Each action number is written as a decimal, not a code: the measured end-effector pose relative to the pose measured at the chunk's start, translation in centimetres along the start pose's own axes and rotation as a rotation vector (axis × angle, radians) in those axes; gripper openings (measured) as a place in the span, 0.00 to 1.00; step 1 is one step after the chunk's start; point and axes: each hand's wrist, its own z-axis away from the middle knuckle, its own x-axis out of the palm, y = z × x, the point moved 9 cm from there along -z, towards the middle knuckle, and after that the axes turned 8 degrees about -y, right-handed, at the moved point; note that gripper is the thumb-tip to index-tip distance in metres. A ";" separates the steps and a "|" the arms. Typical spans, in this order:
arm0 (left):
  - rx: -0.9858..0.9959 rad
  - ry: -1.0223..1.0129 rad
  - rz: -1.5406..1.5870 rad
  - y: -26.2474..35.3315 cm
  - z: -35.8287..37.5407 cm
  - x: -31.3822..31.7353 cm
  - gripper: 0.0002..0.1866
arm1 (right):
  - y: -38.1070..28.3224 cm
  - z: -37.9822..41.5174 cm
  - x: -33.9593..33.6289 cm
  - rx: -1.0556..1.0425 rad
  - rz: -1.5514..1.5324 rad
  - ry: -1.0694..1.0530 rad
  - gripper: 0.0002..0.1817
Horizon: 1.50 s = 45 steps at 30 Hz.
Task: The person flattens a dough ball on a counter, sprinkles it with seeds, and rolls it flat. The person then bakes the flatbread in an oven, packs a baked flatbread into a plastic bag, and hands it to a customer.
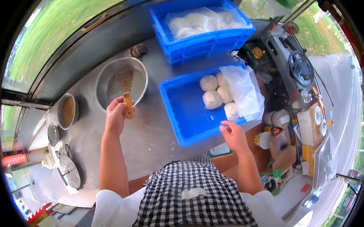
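My left hand (pixel 116 112) is closed around the wooden handle of a scraper (pixel 126 84). Its broad metal blade points away from me, over a round metal basin (pixel 143 92). My right hand (pixel 232 135) hovers by the near rim of a blue crate (pixel 182 129), fingers loosely apart and holding nothing. Several pale dough balls (pixel 212 99) sit in the right half of that crate. A clear plastic sheet (pixel 245 95) lies over its right end and partly hides what is beneath.
Behind stands another blue crate (pixel 203 43) with plastic-covered dough. Left on the metal table (pixel 140 139) are a pan with brown contents (pixel 68 111), a small dish (pixel 53 134) and an oval lid-like plate (pixel 70 171). A crumpled cloth (pixel 136 50) lies behind the basin. A steering wheel (pixel 301 69) is at right.
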 end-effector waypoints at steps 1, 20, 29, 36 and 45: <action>0.031 -0.049 0.077 -0.1 0.5 2.1 0.20 | -0.1 -0.4 -0.2 -0.023 -0.024 -0.003 0.16; -0.060 -0.424 -0.495 -11.1 -2.2 30.0 0.24 | 1.4 -4.0 -4.6 0.031 -0.543 -0.063 0.22; 0.440 -0.307 -1.089 -9.8 -6.2 31.9 0.30 | -1.7 -8.5 -11.3 -0.144 -0.244 0.117 0.20; 0.522 -0.309 -1.178 -10.2 -7.3 33.9 0.33 | -6.4 -13.3 -10.1 -0.303 0.168 0.028 0.15; 0.524 -0.348 -1.259 -10.8 -7.4 34.1 0.31 | -9.1 -17.0 -7.7 -0.389 0.359 -0.133 0.13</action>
